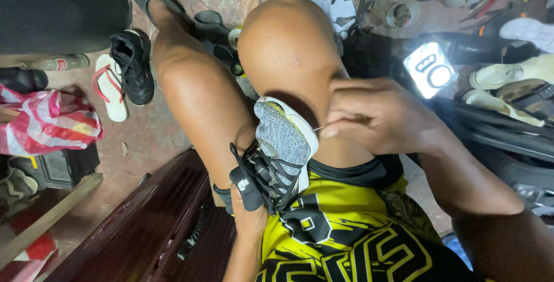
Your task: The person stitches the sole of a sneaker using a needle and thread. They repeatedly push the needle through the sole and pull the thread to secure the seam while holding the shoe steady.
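A grey knit sneaker (281,143) with a white sole and black laces is wedged between my bare knees, toe up. My left hand (249,215) is mostly hidden under it, gripping the heel end from below. My right hand (378,117) sits just right of the toe, fingers pinched shut on a thin thread (317,128) that runs to the sole's edge. Whether a needle is in the pinch cannot be seen.
A lit lamp (430,68) glows on the floor at the right among sandals and shoes. A black sneaker (133,62) and a flip-flop (111,88) lie left. A striped bag (49,121) and a dark wooden box (144,224) sit at lower left.
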Available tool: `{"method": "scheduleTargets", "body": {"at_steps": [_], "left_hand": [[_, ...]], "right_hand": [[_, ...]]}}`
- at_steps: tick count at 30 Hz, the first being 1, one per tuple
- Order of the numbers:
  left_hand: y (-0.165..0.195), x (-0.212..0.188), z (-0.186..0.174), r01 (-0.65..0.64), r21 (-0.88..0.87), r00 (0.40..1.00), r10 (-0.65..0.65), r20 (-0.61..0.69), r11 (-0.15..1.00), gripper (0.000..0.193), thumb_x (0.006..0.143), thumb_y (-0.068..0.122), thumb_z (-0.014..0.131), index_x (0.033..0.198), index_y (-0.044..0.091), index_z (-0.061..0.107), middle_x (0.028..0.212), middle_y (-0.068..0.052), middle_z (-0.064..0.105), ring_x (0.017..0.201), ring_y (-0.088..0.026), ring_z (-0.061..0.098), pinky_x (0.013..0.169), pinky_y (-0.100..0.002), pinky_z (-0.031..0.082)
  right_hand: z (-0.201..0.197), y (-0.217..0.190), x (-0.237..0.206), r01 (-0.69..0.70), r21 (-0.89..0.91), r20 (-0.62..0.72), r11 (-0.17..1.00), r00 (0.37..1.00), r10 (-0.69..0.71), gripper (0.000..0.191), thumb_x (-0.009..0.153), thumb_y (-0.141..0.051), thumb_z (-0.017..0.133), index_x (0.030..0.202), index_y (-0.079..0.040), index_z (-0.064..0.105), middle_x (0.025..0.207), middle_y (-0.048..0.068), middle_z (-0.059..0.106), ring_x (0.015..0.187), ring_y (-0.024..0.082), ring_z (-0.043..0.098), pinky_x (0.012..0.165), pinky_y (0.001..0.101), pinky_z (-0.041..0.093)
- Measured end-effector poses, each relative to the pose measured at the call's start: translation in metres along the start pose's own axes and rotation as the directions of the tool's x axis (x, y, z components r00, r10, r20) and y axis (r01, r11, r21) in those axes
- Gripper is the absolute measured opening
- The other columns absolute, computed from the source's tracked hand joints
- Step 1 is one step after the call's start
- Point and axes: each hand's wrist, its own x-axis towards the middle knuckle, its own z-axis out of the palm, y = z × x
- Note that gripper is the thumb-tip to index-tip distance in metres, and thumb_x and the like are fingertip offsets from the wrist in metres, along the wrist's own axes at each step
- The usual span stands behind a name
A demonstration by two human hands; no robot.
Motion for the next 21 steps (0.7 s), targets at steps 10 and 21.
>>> {"method": "scheduleTargets", "body": {"at_steps": [10, 21], "left_hand": [[0.000, 0.003, 0.002, 0.035, -0.002, 0.998, -0.035, -0.048, 0.999, 0.036, 0.105, 0.033, 0.051, 0.113, 0.001, 0.065, 0.103, -0.003, 0.070, 0.091, -0.010, 0.064, 0.080, -0.026, 0.054], [0.102, -0.001, -0.021, 0.156, 0.440, 0.982, -0.187, 0.026, 0.884, 0.020, 0.095, 0.008, 0.057, 0.108, -0.001, 0.070, 0.102, -0.008, 0.069, 0.085, -0.014, 0.069, 0.073, -0.027, 0.055]], "right_hand": [[0.050, 0.014, 0.002, 0.089, 0.866, -0.159, 0.493, 0.982, 0.102, 0.024, 0.115, -0.019, 0.052, 0.096, -0.005, 0.046, 0.068, -0.004, 0.042, 0.057, 0.004, 0.036, 0.056, 0.0205, 0.032], [0.032, 0.000, 0.007, 0.138, 0.428, -0.293, 0.893, 0.956, -0.007, 0.012, 0.106, -0.010, 0.063, 0.104, -0.002, 0.054, 0.100, 0.003, 0.057, 0.091, 0.011, 0.055, 0.089, 0.0258, 0.046]]}}
